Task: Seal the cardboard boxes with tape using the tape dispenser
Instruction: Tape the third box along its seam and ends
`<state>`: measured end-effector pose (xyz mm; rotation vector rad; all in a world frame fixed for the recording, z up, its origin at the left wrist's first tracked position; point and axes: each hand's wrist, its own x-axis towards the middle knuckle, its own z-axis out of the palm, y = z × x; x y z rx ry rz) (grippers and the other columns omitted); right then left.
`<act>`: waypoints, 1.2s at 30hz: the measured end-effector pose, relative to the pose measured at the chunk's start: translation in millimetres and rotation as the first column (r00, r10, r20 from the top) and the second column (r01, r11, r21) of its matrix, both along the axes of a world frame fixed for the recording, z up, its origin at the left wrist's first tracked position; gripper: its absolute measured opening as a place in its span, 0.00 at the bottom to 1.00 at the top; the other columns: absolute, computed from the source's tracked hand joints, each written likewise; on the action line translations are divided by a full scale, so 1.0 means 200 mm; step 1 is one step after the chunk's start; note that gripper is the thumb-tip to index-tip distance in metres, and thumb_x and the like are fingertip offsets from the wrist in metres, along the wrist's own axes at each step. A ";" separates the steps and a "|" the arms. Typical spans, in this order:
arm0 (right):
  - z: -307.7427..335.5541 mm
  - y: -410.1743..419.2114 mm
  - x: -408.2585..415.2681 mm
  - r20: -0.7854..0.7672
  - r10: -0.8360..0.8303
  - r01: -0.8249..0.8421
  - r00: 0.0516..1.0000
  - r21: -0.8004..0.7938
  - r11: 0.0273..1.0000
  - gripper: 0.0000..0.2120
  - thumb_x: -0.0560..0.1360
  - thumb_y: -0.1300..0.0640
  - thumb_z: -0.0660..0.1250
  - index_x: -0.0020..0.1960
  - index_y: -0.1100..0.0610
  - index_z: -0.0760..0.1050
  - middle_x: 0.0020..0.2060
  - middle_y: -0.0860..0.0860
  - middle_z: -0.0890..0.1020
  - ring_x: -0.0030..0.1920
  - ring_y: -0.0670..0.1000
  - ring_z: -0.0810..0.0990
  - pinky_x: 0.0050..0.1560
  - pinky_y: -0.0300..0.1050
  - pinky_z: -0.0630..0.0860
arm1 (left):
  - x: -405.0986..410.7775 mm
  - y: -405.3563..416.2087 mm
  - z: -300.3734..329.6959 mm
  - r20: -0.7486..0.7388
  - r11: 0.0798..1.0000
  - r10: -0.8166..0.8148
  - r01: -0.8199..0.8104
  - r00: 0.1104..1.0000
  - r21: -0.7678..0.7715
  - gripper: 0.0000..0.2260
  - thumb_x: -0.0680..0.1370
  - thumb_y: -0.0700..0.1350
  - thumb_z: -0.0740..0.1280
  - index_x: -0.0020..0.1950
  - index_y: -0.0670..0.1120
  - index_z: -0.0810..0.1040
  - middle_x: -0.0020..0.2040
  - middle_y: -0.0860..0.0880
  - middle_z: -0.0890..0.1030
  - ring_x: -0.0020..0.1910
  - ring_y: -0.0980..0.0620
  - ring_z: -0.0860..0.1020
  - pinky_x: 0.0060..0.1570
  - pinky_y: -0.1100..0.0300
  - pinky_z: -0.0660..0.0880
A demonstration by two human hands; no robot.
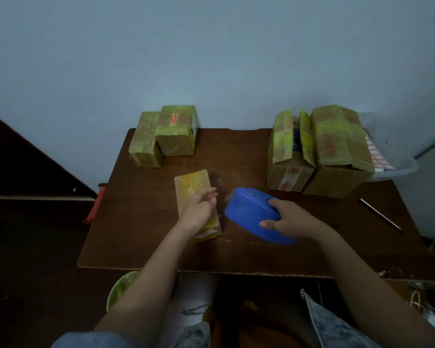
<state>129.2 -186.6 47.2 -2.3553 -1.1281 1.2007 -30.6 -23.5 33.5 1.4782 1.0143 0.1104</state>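
Both forearms reached in from the bottom edge over the brown table [141, 252]. Right hand [290, 219] gripped the blue tape dispenser [251, 212], fingers curled over its far side and thumb on the near side; the dispenser sat near the table's middle, its long axis running diagonally from the far left down to the near right, the rounded nose pointing away and to the left. Left hand [199, 208] lay on top of the small box [196, 202], fingers loosely extended and slightly blurred, holding nothing that could be made out. That one small box, wrapped in yellowish tape, lay flat just left of the dispenser, its long axis running roughly away from the person with a slight lean to the left.

Five boxes could be counted in all. Two taped boxes [166, 134] stood touching each other at the far left corner of the table. Two larger boxes stood side by side at the far right: the open box [290, 156] with its flaps standing up, and the closed large box [342, 151] just right of it. One dispenser was visible. A thin pen-like rod [379, 213] lay on the right part of the table, well apart from the hands. One white plastic tub [392, 156] sat behind the large boxes
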 end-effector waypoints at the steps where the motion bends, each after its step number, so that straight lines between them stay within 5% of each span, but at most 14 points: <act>1: 0.02 0.00 0.00 -0.033 0.012 -0.012 0.999 0.015 1.000 0.17 0.79 0.50 0.68 0.64 0.55 0.72 0.59 0.53 0.77 0.55 0.54 0.78 0.60 0.54 0.75 | 0.01 -0.01 0.01 0.016 0.996 0.032 -0.030 0.999 -0.082 0.15 0.83 0.39 0.57 0.70 0.45 0.72 0.65 0.48 0.76 0.65 0.50 0.73 0.67 0.54 0.70; 4: 0.06 0.00 -0.01 -0.095 0.062 -0.059 0.994 0.036 0.998 0.17 0.79 0.52 0.68 0.65 0.56 0.72 0.58 0.53 0.77 0.56 0.53 0.78 0.58 0.49 0.74 | -0.02 -0.02 0.07 0.066 0.941 0.099 -0.072 0.993 -0.331 0.13 0.84 0.42 0.56 0.64 0.42 0.76 0.58 0.45 0.81 0.58 0.48 0.79 0.61 0.53 0.75; 9: 0.07 0.01 -0.01 -0.135 0.116 -0.116 0.984 0.012 0.993 0.17 0.79 0.51 0.68 0.65 0.54 0.73 0.59 0.52 0.77 0.56 0.52 0.78 0.60 0.52 0.75 | -0.08 0.00 0.09 0.083 0.912 0.011 0.024 0.997 -0.409 0.12 0.84 0.39 0.56 0.56 0.40 0.79 0.50 0.43 0.85 0.52 0.46 0.83 0.56 0.52 0.78; 16: 0.10 0.05 0.00 -0.272 0.159 -0.155 0.949 0.036 0.987 0.17 0.77 0.52 0.70 0.64 0.57 0.75 0.59 0.54 0.80 0.56 0.56 0.81 0.60 0.57 0.76 | -0.13 0.04 0.08 0.057 0.936 -0.033 0.051 0.998 -0.347 0.09 0.80 0.34 0.62 0.50 0.42 0.81 0.41 0.48 0.85 0.39 0.55 0.83 0.41 0.61 0.80; 21: 0.11 0.08 -0.04 -0.299 0.150 -0.143 0.942 0.046 0.989 0.31 0.64 0.34 0.73 0.58 0.53 0.80 0.53 0.51 0.83 0.51 0.53 0.83 0.58 0.56 0.78 | -0.16 0.06 0.03 -0.017 0.965 0.034 -0.037 0.999 -0.261 0.03 0.77 0.34 0.67 0.46 0.38 0.80 0.35 0.46 0.83 0.31 0.56 0.80 0.35 0.62 0.80; 26: 0.08 0.11 -0.07 -0.299 0.117 -0.108 0.947 0.046 0.993 0.37 0.59 0.27 0.67 0.56 0.51 0.82 0.50 0.53 0.85 0.49 0.54 0.84 0.56 0.57 0.79 | -0.17 0.05 0.04 -0.103 0.977 0.080 -0.098 0.991 -0.191 0.09 0.77 0.31 0.65 0.39 0.39 0.80 0.32 0.44 0.80 0.26 0.55 0.79 0.27 0.63 0.77; 36: 0.06 0.14 -0.08 -0.319 0.104 -0.101 0.942 0.028 0.995 0.29 0.64 0.31 0.69 0.56 0.49 0.83 0.50 0.50 0.85 0.49 0.52 0.84 0.59 0.54 0.79 | -0.18 0.06 0.07 -0.130 0.982 0.159 -0.171 0.979 -0.082 0.06 0.78 0.34 0.67 0.40 0.37 0.78 0.31 0.43 0.79 0.25 0.54 0.78 0.25 0.65 0.75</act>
